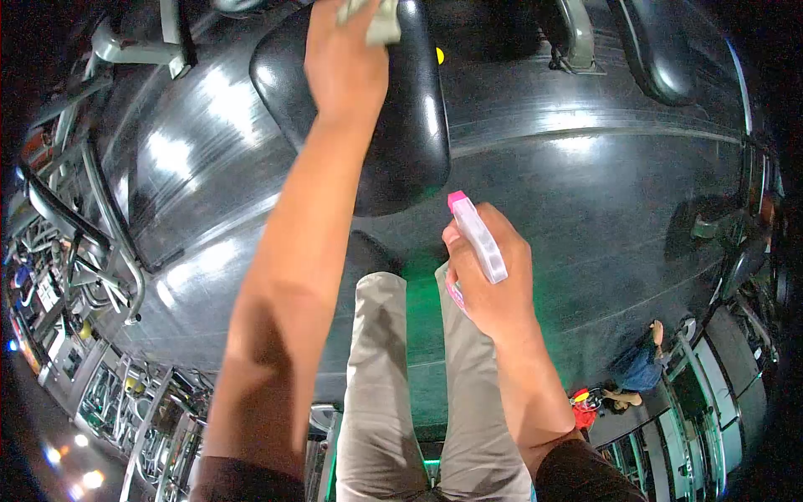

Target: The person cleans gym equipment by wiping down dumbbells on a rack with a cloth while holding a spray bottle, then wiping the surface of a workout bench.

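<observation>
My left hand (347, 71) reaches far forward over a black padded bench seat (401, 151), its fingers closed on a pale, folded cloth (384, 23). The cloth lies at the top edge of the view, so part of it and the fingertips are cut off. Close to the near end of the seat, my right hand (498, 276) is wrapped round a spray bottle (481, 238) with a white trigger head and a pink nozzle. The nozzle points toward the seat, apart from it. Most of the bottle's body is hidden behind my hand and forearm.
Shiny dark flooring (585, 192) surrounds the bench. Grey metal machine frames (577, 38) and another black pad (657, 50) stand at the upper right. More gym equipment (92, 217) lines the left side. A person (640, 368) is at the lower right.
</observation>
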`<state>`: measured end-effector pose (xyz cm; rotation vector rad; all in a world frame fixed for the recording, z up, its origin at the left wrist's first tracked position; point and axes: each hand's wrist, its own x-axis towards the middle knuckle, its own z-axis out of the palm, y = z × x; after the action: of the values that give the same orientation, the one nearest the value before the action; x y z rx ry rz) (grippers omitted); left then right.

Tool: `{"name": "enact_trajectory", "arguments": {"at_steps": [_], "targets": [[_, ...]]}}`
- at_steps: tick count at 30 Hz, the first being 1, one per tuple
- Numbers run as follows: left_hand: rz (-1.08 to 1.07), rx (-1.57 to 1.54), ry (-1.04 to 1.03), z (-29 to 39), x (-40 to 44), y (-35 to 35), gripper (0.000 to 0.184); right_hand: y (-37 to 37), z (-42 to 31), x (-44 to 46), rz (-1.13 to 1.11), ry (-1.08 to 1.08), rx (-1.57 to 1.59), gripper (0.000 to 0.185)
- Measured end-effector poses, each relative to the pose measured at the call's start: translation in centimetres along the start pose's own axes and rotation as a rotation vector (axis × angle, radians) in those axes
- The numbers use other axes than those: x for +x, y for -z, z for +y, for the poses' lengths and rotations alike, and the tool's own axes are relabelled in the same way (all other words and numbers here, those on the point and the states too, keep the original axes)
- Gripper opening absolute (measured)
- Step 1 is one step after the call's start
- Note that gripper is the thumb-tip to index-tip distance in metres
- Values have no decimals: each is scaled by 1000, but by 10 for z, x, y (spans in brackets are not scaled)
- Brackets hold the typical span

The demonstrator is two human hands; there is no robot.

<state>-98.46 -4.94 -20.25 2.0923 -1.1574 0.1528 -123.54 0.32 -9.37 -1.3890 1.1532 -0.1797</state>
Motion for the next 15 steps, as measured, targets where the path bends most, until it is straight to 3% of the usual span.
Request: {"name": "enact_trajectory", "arguments": {"at_steps": [1,5,7,9,11,15], "targets": [[40,24,-60,1,22,-11,38,0,-1,1,6,-6,0,12],[-55,171,-52,5,55,-29,42,0,-5,1,9,-34,12,12],[-66,32,-227,3,42,-23,41,3,-8,1,16,-21,37,12],[-282,68,-225,6,9,-4,62,3,-8,2,14,-8,61,12],[-444,-99,-322,12,-35,25,63,3,-6,3,6,-16,37,12],[-583,-168,-188,27,-108,82,60,6,0,5,23,6,31,12]]}}
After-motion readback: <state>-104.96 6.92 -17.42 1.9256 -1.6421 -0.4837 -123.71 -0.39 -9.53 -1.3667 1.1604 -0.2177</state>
